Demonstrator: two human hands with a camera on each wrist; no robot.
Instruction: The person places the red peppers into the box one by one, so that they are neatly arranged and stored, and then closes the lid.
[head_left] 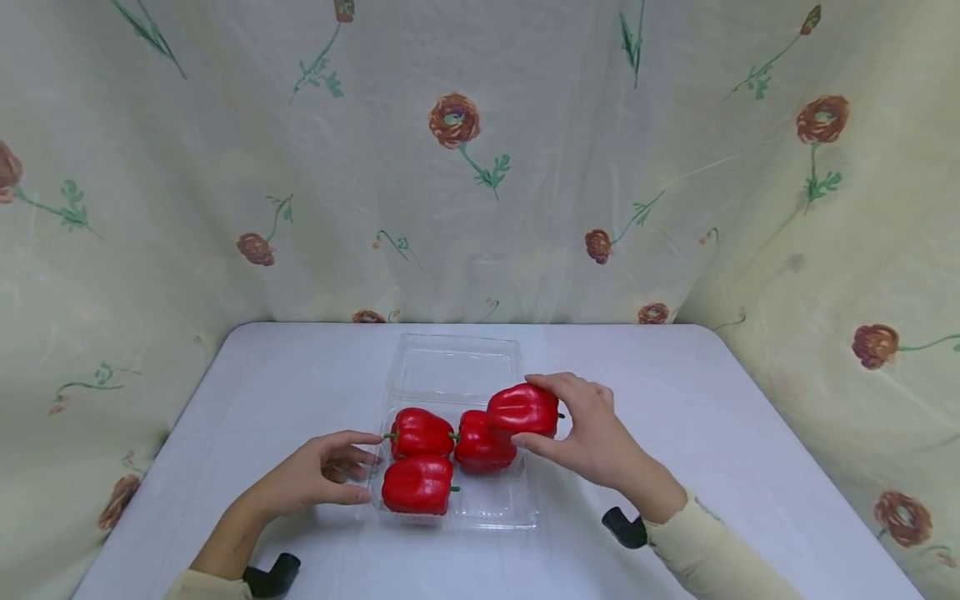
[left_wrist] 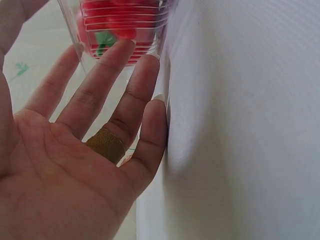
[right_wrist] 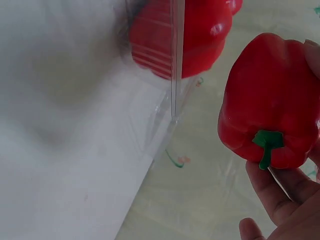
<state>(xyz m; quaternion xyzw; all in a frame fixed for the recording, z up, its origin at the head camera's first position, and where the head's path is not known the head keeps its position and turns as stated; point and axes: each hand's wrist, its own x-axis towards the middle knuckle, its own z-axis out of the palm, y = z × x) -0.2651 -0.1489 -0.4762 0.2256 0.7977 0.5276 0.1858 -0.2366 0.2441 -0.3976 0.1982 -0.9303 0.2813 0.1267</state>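
My right hand [head_left: 596,433] grips a red bell pepper [head_left: 522,408] between thumb and fingers, raised over the right part of a clear plastic clamshell container [head_left: 498,502]. In the right wrist view its green stem [right_wrist: 268,143] points down, beside the container's wall. Three more red bell peppers lie inside: one at the back left [head_left: 422,432], one at the front left [head_left: 417,485] and one in the middle [head_left: 478,448], partly covered by the held one. At the container's left side is my left hand [head_left: 330,473], its fingers loosely extended, fingertips right at the ribbed wall.
The container's lid [head_left: 454,368] lies folded back, away from me, on the white table [head_left: 622,367]. Behind and on both sides hangs a flower-printed curtain [head_left: 525,242]. A black wrist strap [head_left: 625,528] sits at the right sleeve, and another [head_left: 272,575] at the left.
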